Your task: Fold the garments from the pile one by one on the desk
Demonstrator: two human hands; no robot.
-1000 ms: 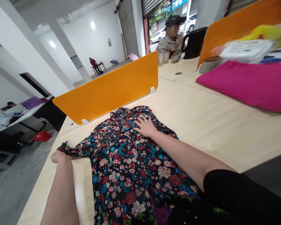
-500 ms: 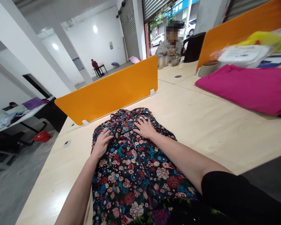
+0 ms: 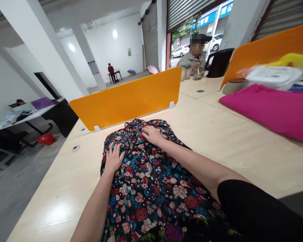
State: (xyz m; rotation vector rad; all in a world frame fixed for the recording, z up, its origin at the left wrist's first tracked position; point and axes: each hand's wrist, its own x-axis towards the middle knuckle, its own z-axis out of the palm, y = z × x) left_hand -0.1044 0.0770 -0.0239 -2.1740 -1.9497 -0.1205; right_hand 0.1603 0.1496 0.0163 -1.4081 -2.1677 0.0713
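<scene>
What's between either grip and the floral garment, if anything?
Nothing visible. The left grip rests spread on the floral garment, and the right grip is on it near the collar; whether that one pinches cloth is unclear. The orange divider stands beyond the collar end, not between.

a pale wood-grain counter (image 3: 207,134) with a soft glare at its lower left fills the foreground of a large room. a low, bright orange divider panel (image 3: 126,97) stands on its far side, held by white clips (image 3: 171,105); a second orange panel (image 3: 275,47) rises at right. beyond are thick white square pillars (image 3: 37,43), a plain white back wall (image 3: 127,27) and two round white lights (image 3: 114,33). at left, a white-topped desk (image 3: 44,109) stands on a grey floor (image 3: 37,174). a partly raised, ribbed grey metal shutter (image 3: 189,13) opens onto a daylit street with white cars (image 3: 181,51).
</scene>
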